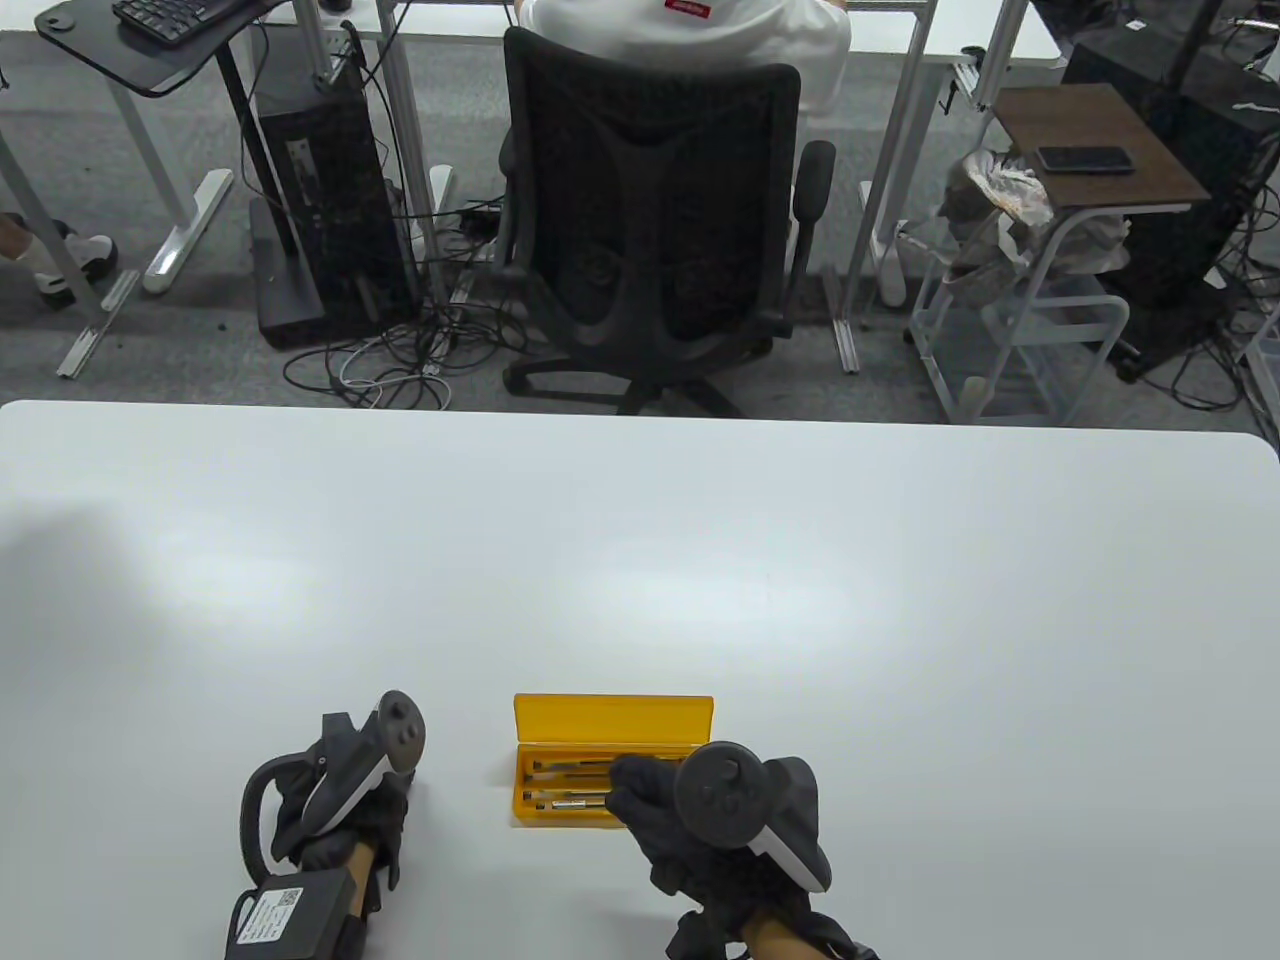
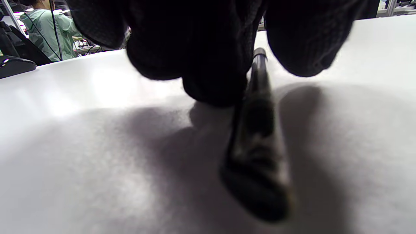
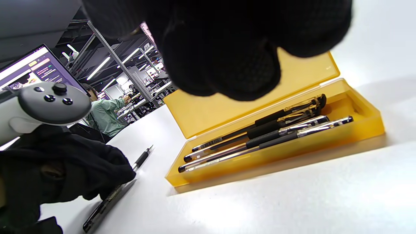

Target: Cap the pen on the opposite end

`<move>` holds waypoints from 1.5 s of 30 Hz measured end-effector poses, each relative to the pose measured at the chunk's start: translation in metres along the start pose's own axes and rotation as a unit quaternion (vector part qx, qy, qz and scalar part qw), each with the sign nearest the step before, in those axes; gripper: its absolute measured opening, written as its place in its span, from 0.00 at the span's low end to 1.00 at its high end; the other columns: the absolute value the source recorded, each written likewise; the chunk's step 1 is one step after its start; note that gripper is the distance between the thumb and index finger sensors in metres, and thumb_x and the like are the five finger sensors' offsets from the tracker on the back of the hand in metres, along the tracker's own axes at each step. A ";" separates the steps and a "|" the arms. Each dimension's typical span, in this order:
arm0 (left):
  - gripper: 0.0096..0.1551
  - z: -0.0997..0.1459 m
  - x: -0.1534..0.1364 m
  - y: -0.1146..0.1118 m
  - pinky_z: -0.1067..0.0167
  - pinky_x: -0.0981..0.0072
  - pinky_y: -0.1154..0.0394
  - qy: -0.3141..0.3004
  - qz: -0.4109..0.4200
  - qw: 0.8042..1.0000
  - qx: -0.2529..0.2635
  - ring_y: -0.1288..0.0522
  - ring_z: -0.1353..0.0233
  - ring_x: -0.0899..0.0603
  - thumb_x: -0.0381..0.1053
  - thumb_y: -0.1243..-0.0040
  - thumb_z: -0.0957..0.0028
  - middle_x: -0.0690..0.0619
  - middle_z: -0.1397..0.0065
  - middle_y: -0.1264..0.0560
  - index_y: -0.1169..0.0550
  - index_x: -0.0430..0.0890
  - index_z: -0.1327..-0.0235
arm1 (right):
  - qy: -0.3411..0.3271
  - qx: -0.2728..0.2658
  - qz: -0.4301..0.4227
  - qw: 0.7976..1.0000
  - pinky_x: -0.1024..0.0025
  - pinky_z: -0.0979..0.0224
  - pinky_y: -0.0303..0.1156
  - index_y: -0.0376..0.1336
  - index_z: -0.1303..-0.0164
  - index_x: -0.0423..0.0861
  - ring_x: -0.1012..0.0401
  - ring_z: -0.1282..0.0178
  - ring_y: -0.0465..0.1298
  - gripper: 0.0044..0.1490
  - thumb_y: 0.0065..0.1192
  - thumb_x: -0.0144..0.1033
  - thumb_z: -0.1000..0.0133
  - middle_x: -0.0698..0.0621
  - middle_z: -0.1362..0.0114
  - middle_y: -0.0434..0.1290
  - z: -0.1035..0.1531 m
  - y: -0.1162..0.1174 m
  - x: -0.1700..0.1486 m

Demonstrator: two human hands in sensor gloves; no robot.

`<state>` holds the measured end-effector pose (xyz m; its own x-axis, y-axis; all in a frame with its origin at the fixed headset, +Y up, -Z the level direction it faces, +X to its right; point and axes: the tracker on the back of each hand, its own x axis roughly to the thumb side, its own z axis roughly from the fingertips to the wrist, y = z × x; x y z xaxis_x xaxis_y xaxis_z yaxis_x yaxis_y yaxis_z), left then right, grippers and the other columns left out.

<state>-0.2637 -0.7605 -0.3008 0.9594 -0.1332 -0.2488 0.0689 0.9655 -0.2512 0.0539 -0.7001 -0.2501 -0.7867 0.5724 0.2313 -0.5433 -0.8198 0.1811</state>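
Both my hands are low at the table. My left hand rests on a pen that lies flat under its fingers. My right hand reaches over the yellow case with pens; its grip I cannot tell.

The pen was a slim black pen with a clear barrel, lying flat on the white table to the left of the open yellow case. Its writing tip was bare and pointed away from the person. Its blurred near end looked dark; whether a cap sat there could not be told.
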 end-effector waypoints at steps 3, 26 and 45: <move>0.39 0.008 0.002 0.015 0.33 0.31 0.36 -0.002 -0.003 1.000 0.017 0.20 0.45 0.38 0.59 0.34 0.50 0.41 0.42 0.17 0.27 0.38 0.31 | 0.002 0.000 0.013 1.000 0.59 0.54 0.79 0.71 0.37 0.45 0.57 0.61 0.84 0.36 0.64 0.51 0.52 0.50 0.54 0.85 0.000 0.000 0.000; 0.41 0.047 0.098 -0.007 0.29 0.23 0.47 -0.243 -0.034 0.967 0.061 0.31 0.34 0.36 0.61 0.42 0.46 0.41 0.30 0.26 0.38 0.52 0.19 | 0.077 0.050 0.254 0.963 0.55 0.45 0.77 0.75 0.43 0.51 0.55 0.49 0.82 0.29 0.68 0.48 0.52 0.49 0.43 0.80 -0.018 -0.001 0.011; 0.41 0.038 0.093 -0.009 0.29 0.22 0.50 -0.226 0.004 0.974 0.015 0.36 0.31 0.34 0.62 0.44 0.47 0.38 0.24 0.32 0.41 0.56 0.20 | 0.097 0.097 0.373 0.918 0.47 0.29 0.68 0.63 0.32 0.57 0.50 0.27 0.69 0.32 0.58 0.44 0.50 0.48 0.25 0.65 -0.052 0.061 -0.019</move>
<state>-0.1645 -0.7727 -0.2858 0.9818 -0.0196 0.1891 0.0623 0.9729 -0.2226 0.0210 -0.7616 -0.2932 -0.9664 -0.1755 0.1879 0.2144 -0.9534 0.2123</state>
